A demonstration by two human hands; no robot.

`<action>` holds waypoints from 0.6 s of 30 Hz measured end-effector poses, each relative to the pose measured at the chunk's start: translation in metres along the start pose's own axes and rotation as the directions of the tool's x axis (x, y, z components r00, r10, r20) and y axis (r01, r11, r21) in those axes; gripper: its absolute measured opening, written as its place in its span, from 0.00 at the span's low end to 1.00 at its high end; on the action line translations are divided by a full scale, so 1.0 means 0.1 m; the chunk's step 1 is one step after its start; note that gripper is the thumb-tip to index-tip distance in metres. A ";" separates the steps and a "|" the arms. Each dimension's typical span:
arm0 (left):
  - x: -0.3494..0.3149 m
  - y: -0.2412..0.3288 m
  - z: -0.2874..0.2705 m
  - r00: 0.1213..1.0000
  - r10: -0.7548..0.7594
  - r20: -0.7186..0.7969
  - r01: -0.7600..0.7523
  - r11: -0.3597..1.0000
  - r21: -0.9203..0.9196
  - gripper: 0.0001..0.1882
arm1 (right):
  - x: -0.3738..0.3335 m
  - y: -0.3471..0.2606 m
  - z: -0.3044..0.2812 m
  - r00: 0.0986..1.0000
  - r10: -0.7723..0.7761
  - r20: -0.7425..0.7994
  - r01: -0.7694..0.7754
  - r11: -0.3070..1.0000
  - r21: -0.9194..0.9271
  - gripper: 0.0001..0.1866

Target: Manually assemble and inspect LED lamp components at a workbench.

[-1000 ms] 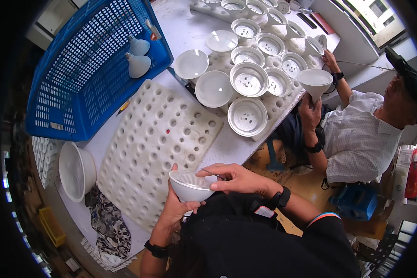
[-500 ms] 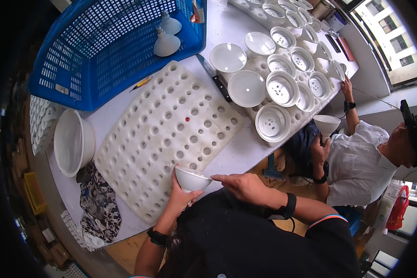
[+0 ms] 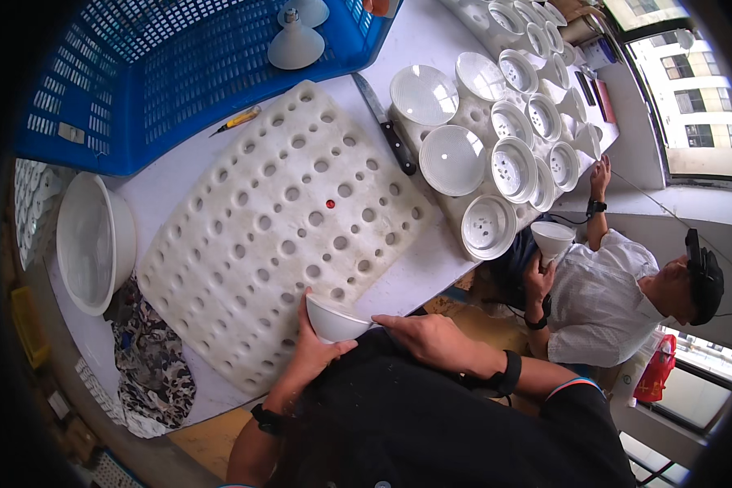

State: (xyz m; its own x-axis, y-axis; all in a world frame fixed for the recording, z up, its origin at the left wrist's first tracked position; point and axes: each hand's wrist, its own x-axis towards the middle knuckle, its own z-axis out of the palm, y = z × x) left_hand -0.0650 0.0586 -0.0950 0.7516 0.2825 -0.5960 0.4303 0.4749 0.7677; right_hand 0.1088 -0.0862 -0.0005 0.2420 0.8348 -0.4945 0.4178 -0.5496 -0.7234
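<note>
My left hand (image 3: 311, 355) is closed round the side of a white reflector lamp shell (image 3: 338, 323), held tilted just above the near edge of the foam board. Its flared rim faces up and away to the right. My right hand (image 3: 433, 335) has the index fingertip at the right end of that rim, the other fingers curled in. What the curled fingers hold, if anything, I cannot make out. Under and beyond the shell lies a white foam board (image 3: 244, 264) with rows of round holes and one small red spot.
A blue plastic basket (image 3: 159, 114) with two reflector bulbs (image 3: 295, 45) stands back left. A yellow cutter (image 3: 240, 119) and a black-handled knife (image 3: 398, 148) flank the board's far end. Left are a white basin (image 3: 124, 244) and camouflage cloth (image 3: 150, 358). Several lamp shells (image 3: 488, 228) stand right, near a co-worker (image 3: 598, 285).
The view has shifted, so the basket sits higher and the co-worker lower. My left hand still holds the lamp shell, whose rim now tilts more, with my right fingertip still at its edge.
</note>
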 end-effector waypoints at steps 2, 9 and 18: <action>0.02 -0.06 -0.04 0.999 0.050 0.005 -0.050 0.999 0.006 0.61 | 0.04 -0.07 -0.08 0.997 0.039 0.064 -0.036 0.999 -0.037 0.17; 0.04 -0.01 -0.06 0.998 0.064 0.010 -0.064 0.998 0.004 0.62 | 0.18 -0.07 -0.14 0.991 0.014 0.131 -0.006 0.998 -0.066 0.18; 0.14 0.09 0.13 0.996 0.039 -0.080 -0.034 0.998 0.058 0.59 | 0.33 -0.16 -0.10 0.972 0.230 -0.045 -0.230 0.973 -0.002 0.17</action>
State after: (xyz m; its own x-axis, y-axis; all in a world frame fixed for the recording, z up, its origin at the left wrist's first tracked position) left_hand -0.0443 0.0553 -0.0933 0.7253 0.3663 -0.5829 0.4326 0.4160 0.7998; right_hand 0.1192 -0.0491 -0.0003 0.3708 0.6867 -0.6252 0.3526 -0.7269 -0.5893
